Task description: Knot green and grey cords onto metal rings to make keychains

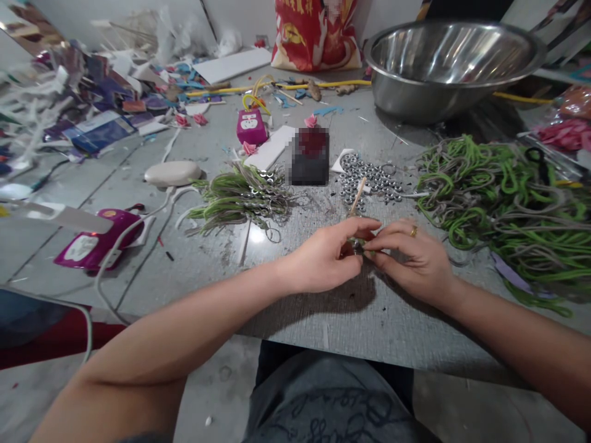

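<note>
Close together over the table, my left hand point(330, 255) and my right hand point(415, 264) pinch a short piece of green cord point(354, 242) between their fingertips. A small shiny metal piece shows at the cord; the fingers cover most of both. Just beyond the hands lies a loose pile of small metal rings point(369, 178), with a thin wooden stick point(359, 195) beside my left fingers. Left of that, a bundle of green and grey cords point(226, 197) has metal rings at its right end. A large heap of green and grey cords point(512, 209) lies right of my right hand.
A steel bowl point(452, 80) stands at the back right, near a red bag point(316, 37). A dark box point(310, 166) sits behind the rings. Purple devices point(252, 127), a white cable point(115, 237) and a white oval device point(172, 174) are leftward. Scraps point(106, 92) crowd the far left.
</note>
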`<state>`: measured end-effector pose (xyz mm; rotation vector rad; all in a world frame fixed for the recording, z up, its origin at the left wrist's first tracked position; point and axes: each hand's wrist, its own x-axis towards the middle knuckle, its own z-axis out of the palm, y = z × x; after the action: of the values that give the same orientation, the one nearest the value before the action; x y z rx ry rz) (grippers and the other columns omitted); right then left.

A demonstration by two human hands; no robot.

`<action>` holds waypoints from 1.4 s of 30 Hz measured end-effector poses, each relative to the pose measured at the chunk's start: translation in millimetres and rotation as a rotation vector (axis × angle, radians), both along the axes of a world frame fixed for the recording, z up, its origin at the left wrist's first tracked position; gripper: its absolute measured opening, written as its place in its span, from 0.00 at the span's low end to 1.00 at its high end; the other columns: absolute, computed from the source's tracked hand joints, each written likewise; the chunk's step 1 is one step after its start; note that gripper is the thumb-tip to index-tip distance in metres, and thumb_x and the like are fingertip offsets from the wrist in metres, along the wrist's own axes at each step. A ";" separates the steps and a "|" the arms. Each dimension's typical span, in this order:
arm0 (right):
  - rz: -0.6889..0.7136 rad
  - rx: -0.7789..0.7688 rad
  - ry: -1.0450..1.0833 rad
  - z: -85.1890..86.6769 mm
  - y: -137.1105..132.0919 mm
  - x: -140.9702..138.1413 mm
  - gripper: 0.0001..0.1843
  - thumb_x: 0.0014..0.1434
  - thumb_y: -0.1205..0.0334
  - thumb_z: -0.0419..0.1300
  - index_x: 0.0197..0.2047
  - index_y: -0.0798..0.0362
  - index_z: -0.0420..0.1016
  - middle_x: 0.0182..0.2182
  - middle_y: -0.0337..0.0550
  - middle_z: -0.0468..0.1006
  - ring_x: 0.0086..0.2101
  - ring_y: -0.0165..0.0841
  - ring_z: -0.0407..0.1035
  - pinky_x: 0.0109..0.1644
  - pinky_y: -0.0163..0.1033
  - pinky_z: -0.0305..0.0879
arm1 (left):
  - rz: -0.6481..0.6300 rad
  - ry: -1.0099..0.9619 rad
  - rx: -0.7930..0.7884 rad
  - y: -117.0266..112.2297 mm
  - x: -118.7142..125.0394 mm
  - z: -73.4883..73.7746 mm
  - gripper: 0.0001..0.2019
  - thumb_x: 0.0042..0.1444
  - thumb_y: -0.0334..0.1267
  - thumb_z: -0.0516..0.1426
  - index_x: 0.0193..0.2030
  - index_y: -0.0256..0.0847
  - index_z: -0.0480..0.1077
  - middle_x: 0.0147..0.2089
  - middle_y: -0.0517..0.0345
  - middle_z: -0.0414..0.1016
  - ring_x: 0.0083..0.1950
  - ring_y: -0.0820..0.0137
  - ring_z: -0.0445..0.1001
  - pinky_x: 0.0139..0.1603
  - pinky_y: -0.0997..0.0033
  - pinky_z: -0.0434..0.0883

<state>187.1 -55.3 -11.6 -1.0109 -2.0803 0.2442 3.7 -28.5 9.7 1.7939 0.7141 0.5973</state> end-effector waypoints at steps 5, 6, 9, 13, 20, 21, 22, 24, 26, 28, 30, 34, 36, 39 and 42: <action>-0.017 -0.052 0.040 1.7 -1.4 -2.5 0.03 0.56 0.65 0.57 0.33 0.48 0.70 0.27 0.39 0.73 0.31 0.31 0.68 0.34 0.40 0.64 | 0.010 0.018 0.048 2.6 2.8 -8.0 0.18 0.52 0.29 0.50 0.51 0.32 0.62 0.28 0.62 0.67 0.28 0.78 0.66 0.29 0.77 0.65; -0.024 -0.062 0.048 2.3 -1.6 -2.9 0.03 0.56 0.65 0.57 0.33 0.48 0.70 0.27 0.38 0.72 0.30 0.31 0.68 0.33 0.39 0.64 | 0.016 0.029 0.076 3.1 2.3 -7.9 0.17 0.52 0.29 0.51 0.50 0.33 0.63 0.28 0.63 0.66 0.28 0.78 0.65 0.29 0.77 0.65; -0.035 -0.066 0.052 3.4 -1.5 -3.0 0.03 0.55 0.67 0.56 0.32 0.48 0.68 0.27 0.39 0.72 0.30 0.31 0.68 0.33 0.39 0.64 | 0.030 0.088 0.168 3.8 0.6 -5.9 0.14 0.53 0.30 0.51 0.48 0.35 0.65 0.26 0.65 0.65 0.26 0.79 0.64 0.28 0.78 0.64; -0.019 -0.011 -0.035 4.1 -0.4 -1.8 0.04 0.56 0.67 0.54 0.31 0.49 0.66 0.27 0.40 0.72 0.30 0.31 0.67 0.35 0.40 0.63 | 0.076 0.151 0.272 2.8 -0.4 -4.9 0.10 0.55 0.32 0.52 0.44 0.37 0.66 0.25 0.65 0.67 0.26 0.79 0.66 0.28 0.79 0.64; -0.026 0.012 -0.225 1.5 1.3 -1.4 0.09 0.60 0.65 0.48 0.28 0.51 0.62 0.24 0.39 0.71 0.27 0.31 0.63 0.34 0.41 0.55 | 0.091 0.242 0.535 1.9 -0.9 -9.0 0.05 0.56 0.30 0.52 0.33 0.37 0.69 0.28 0.62 0.73 0.28 0.79 0.69 0.29 0.80 0.64; -0.024 0.016 -0.238 1.0 1.4 -1.6 0.10 0.60 0.65 0.48 0.27 0.51 0.62 0.23 0.39 0.71 0.27 0.31 0.62 0.34 0.40 0.55 | 0.084 0.248 0.566 2.0 -1.0 -9.2 0.06 0.56 0.30 0.52 0.32 0.36 0.69 0.28 0.62 0.73 0.28 0.78 0.69 0.29 0.80 0.64; -0.022 0.019 -0.250 0.6 1.4 -1.7 0.11 0.61 0.66 0.47 0.27 0.51 0.61 0.22 0.39 0.70 0.26 0.31 0.62 0.33 0.40 0.54 | 0.074 0.255 0.592 2.0 -1.2 -9.1 0.07 0.57 0.30 0.51 0.32 0.36 0.70 0.28 0.61 0.73 0.28 0.78 0.69 0.28 0.79 0.64; -0.011 0.020 -0.272 0.1 1.6 -1.6 0.12 0.61 0.66 0.46 0.26 0.51 0.61 0.21 0.38 0.69 0.25 0.30 0.61 0.33 0.39 0.54 | 0.051 0.269 0.623 1.9 -1.7 -8.4 0.08 0.58 0.31 0.50 0.32 0.36 0.70 0.28 0.61 0.73 0.28 0.78 0.69 0.28 0.79 0.64; 0.005 0.016 -0.289 -0.2 1.9 -1.1 0.13 0.61 0.65 0.46 0.25 0.51 0.61 0.21 0.37 0.68 0.25 0.30 0.61 0.33 0.39 0.54 | 0.021 0.288 0.632 2.0 -2.6 -7.2 0.10 0.59 0.32 0.49 0.33 0.36 0.70 0.28 0.60 0.73 0.28 0.78 0.70 0.29 0.79 0.65; 0.021 0.001 -0.298 -0.3 2.4 -0.3 0.13 0.61 0.65 0.46 0.25 0.51 0.61 0.20 0.38 0.68 0.25 0.30 0.61 0.33 0.39 0.54 | -0.008 0.303 0.627 2.5 -3.7 -6.2 0.10 0.59 0.31 0.49 0.33 0.36 0.70 0.29 0.60 0.73 0.29 0.77 0.70 0.30 0.79 0.65; 0.036 -0.022 -0.288 -0.6 3.0 0.9 0.12 0.61 0.64 0.47 0.27 0.51 0.63 0.22 0.38 0.69 0.26 0.30 0.62 0.33 0.39 0.54 | -0.025 0.312 0.613 4.0 -5.0 -6.2 0.09 0.58 0.30 0.50 0.33 0.36 0.70 0.29 0.60 0.73 0.30 0.77 0.71 0.30 0.79 0.65; 0.042 -0.065 -0.243 -2.9 3.8 3.9 0.08 0.62 0.62 0.50 0.32 0.51 0.66 0.27 0.40 0.74 0.30 0.31 0.66 0.36 0.40 0.56 | -0.032 0.380 0.579 9.4 -7.3 -8.6 0.07 0.56 0.28 0.51 0.33 0.36 0.70 0.29 0.61 0.74 0.30 0.77 0.71 0.31 0.79 0.65; 0.034 -0.083 -0.248 -4.8 3.8 5.1 0.07 0.62 0.62 0.51 0.33 0.52 0.68 0.28 0.41 0.75 0.31 0.32 0.67 0.37 0.41 0.56 | -0.054 0.443 0.574 12.0 -7.9 -10.0 0.08 0.55 0.27 0.50 0.33 0.36 0.70 0.30 0.60 0.74 0.31 0.76 0.71 0.32 0.78 0.65; 0.032 -0.116 -0.277 -7.7 3.6 6.1 0.07 0.61 0.63 0.51 0.33 0.52 0.69 0.28 0.42 0.75 0.32 0.34 0.67 0.38 0.41 0.57 | -0.099 0.536 0.586 13.8 -8.3 -10.8 0.09 0.55 0.28 0.50 0.34 0.36 0.71 0.31 0.58 0.74 0.32 0.74 0.72 0.33 0.76 0.66; 0.034 -0.129 -0.298 -9.6 3.5 6.3 0.08 0.61 0.63 0.52 0.33 0.53 0.70 0.28 0.42 0.75 0.32 0.34 0.66 0.38 0.42 0.57 | -0.139 0.615 0.590 13.6 -8.6 -9.7 0.09 0.56 0.28 0.49 0.35 0.36 0.70 0.33 0.57 0.74 0.34 0.71 0.72 0.34 0.74 0.67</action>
<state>193.4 -51.8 -21.2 -1.1470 -2.3766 0.2611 -4.9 -14.9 -0.1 2.6057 0.8628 0.1485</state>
